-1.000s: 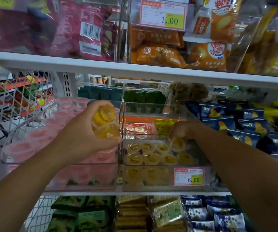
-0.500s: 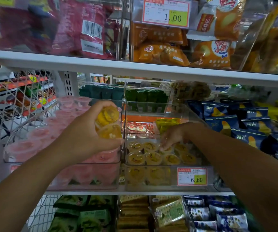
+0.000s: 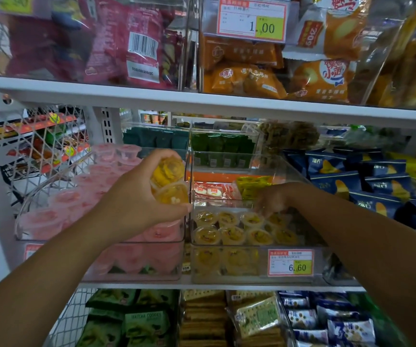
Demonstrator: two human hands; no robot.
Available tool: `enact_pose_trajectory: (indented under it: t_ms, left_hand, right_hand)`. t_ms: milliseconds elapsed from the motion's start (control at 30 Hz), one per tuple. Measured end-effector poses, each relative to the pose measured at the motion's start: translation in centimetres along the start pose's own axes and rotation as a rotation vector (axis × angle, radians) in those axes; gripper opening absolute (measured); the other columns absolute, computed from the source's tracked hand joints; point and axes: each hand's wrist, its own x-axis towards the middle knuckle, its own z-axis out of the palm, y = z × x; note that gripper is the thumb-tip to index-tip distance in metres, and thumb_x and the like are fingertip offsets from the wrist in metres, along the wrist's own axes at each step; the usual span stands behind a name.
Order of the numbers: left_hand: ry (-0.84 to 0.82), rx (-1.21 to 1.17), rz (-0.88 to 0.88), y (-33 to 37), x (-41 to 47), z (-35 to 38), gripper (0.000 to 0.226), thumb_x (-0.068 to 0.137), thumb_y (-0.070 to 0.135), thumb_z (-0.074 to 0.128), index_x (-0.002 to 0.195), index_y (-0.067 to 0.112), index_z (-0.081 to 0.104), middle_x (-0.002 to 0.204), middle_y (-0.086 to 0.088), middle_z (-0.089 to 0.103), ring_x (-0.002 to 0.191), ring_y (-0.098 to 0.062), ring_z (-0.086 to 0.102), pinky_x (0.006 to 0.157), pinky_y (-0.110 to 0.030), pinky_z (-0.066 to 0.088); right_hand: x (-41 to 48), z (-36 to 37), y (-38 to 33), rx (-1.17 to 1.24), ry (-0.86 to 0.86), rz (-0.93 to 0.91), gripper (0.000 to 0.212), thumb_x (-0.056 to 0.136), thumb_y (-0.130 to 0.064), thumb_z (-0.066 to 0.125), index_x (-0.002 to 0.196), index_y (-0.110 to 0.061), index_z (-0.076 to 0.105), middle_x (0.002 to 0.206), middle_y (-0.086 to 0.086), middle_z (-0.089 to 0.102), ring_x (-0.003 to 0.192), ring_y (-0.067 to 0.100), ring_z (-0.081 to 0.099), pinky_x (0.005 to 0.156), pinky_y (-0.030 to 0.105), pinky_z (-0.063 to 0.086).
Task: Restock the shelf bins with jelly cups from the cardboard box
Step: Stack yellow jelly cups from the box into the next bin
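My left hand grips two yellow jelly cups, stacked one above the other, in front of the divide between two clear shelf bins. My right hand reaches into the right clear bin, its blurred fingers pointing down onto the back row of yellow jelly cups there; I cannot tell whether they hold a cup. The left clear bin is full of pink jelly cups. The cardboard box is out of view.
A white shelf board runs close above the bins, with bagged snacks on top. Blue snack packs lie right of the yellow bin. Green packets sit behind the bins. A price tag reads 6.60. Cookies and crackers fill the shelf below.
My right hand set a yellow cup into the back row and its fingers now spread over the cups. My left hand with its two cups stayed almost still.
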Motion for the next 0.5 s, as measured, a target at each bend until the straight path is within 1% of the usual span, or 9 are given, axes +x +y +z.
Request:
enact_pose_trajectory:
  t_ms: [67, 167, 233, 300, 367, 400, 433, 467, 500]
  left_hand:
    - [0.000, -0.004, 0.001, 0.1, 0.1, 0.1, 0.070, 0.063, 0.039, 0.085, 0.116, 0.056, 0.043, 0.101, 0.019, 0.063, 0.081, 0.003, 0.065, 0.069, -0.020, 0.051]
    - [-0.005, 0.004, 0.004, 0.3, 0.0, 0.3, 0.070, 0.064, 0.039, 0.085, 0.117, 0.056, 0.042, 0.102, 0.019, 0.062, 0.081, 0.000, 0.065, 0.069, -0.020, 0.051]
    - [-0.009, 0.007, 0.005, 0.4, -0.1, 0.4, 0.070, 0.065, 0.038, 0.085, 0.117, 0.055, 0.042, 0.102, 0.021, 0.060, 0.080, 0.002, 0.064, 0.066, -0.016, 0.048]
    - [-0.014, 0.009, 0.000, 0.5, -0.1, 0.4, 0.069, 0.065, 0.037, 0.085, 0.117, 0.055, 0.043, 0.102, 0.021, 0.060, 0.079, 0.003, 0.063, 0.063, -0.013, 0.046]
    - [-0.015, -0.005, -0.008, 0.7, 0.0, 0.4, 0.069, 0.065, 0.036, 0.085, 0.117, 0.055, 0.043, 0.101, 0.019, 0.062, 0.079, 0.002, 0.065, 0.064, -0.014, 0.048]
    - [-0.016, -0.016, -0.007, 0.8, 0.2, 0.5, 0.069, 0.065, 0.036, 0.086, 0.116, 0.055, 0.043, 0.101, 0.017, 0.063, 0.080, 0.001, 0.066, 0.065, -0.016, 0.050]
    - [-0.018, -0.022, -0.004, 1.0, 0.3, 0.6, 0.070, 0.064, 0.036, 0.086, 0.116, 0.055, 0.044, 0.101, 0.016, 0.064, 0.081, 0.000, 0.067, 0.067, -0.018, 0.052]
    - [-0.021, -0.026, 0.002, 1.1, 0.4, 0.7, 0.069, 0.064, 0.036, 0.086, 0.116, 0.055, 0.044, 0.101, 0.015, 0.065, 0.082, -0.001, 0.067, 0.070, -0.020, 0.053]
    - [-0.021, -0.025, 0.008, 1.2, 0.5, 0.9, 0.069, 0.064, 0.037, 0.087, 0.116, 0.055, 0.044, 0.101, 0.015, 0.065, 0.083, -0.002, 0.068, 0.072, -0.022, 0.055]
  right_hand:
    - [-0.2, 0.0, 0.0, -0.022, 0.004, 0.001, 0.040, 0.091, -0.018, 0.064, 0.131, -0.022, 0.057, 0.127, -0.001, 0.052, 0.112, 0.019, 0.051, 0.089, 0.030, 0.047]
    - [-0.1, 0.3, 0.2, 0.013, 0.014, -0.007, 0.040, 0.090, -0.017, 0.066, 0.128, -0.024, 0.059, 0.123, 0.001, 0.053, 0.105, 0.019, 0.051, 0.080, 0.028, 0.046]
    - [-0.2, 0.4, 0.3, 0.068, 0.018, -0.012, 0.040, 0.089, -0.017, 0.066, 0.128, -0.026, 0.059, 0.120, -0.001, 0.052, 0.108, 0.020, 0.051, 0.081, 0.029, 0.045]
    - [-0.5, 0.4, 0.3, 0.139, 0.042, -0.030, 0.040, 0.089, -0.018, 0.066, 0.127, -0.028, 0.059, 0.124, -0.002, 0.053, 0.112, 0.020, 0.051, 0.088, 0.030, 0.045]
    - [-1.1, 0.0, 0.0, 0.155, 0.130, -0.088, 0.035, 0.091, -0.019, 0.064, 0.125, -0.026, 0.061, 0.128, -0.003, 0.055, 0.112, 0.017, 0.053, 0.091, 0.027, 0.045]
    - [-1.6, -0.3, -0.2, 0.207, 0.194, -0.127, 0.032, 0.093, -0.020, 0.063, 0.124, -0.024, 0.062, 0.124, -0.005, 0.057, 0.109, 0.014, 0.055, 0.088, 0.024, 0.047]
    - [-2.1, -0.6, -0.5, 0.322, 0.239, -0.163, 0.030, 0.094, -0.021, 0.062, 0.123, -0.022, 0.064, 0.119, -0.007, 0.058, 0.105, 0.013, 0.058, 0.083, 0.022, 0.049]
    - [-2.7, -0.8, -1.0, 0.491, 0.243, -0.198, 0.029, 0.094, -0.021, 0.061, 0.123, -0.020, 0.064, 0.116, -0.005, 0.062, 0.101, 0.014, 0.062, 0.078, 0.022, 0.053]
    - [-3.4, -1.0, -1.5, 0.687, 0.202, -0.248, 0.028, 0.094, -0.020, 0.062, 0.122, -0.018, 0.064, 0.116, 0.001, 0.066, 0.100, 0.018, 0.066, 0.077, 0.024, 0.056]
